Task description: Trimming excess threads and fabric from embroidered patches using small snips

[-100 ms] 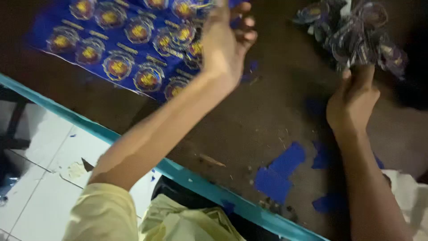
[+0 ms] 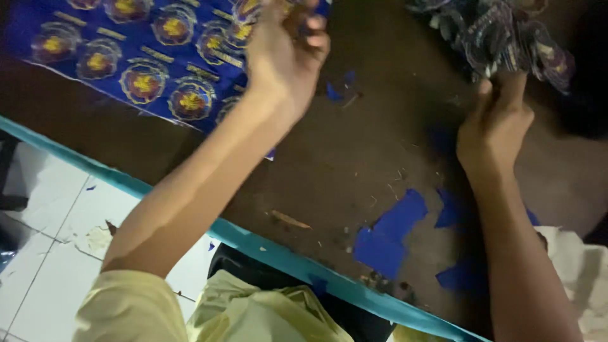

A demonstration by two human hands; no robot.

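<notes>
Blue round-label sheet [image 2: 126,57] under left hand [image 2: 285,57].

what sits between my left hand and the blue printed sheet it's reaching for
Nothing visible does. The left hand is already over the near edge of the blue printed sheet, fingers curled at it; whether they grip it is too blurred to tell.

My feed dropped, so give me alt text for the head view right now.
Left hand lifts at the edge of a blue sheet of round printed emblems on a dark brown table; right hand grips a bunch of cut-out emblems. Blue paper scraps lie near the teal table edge.
</notes>
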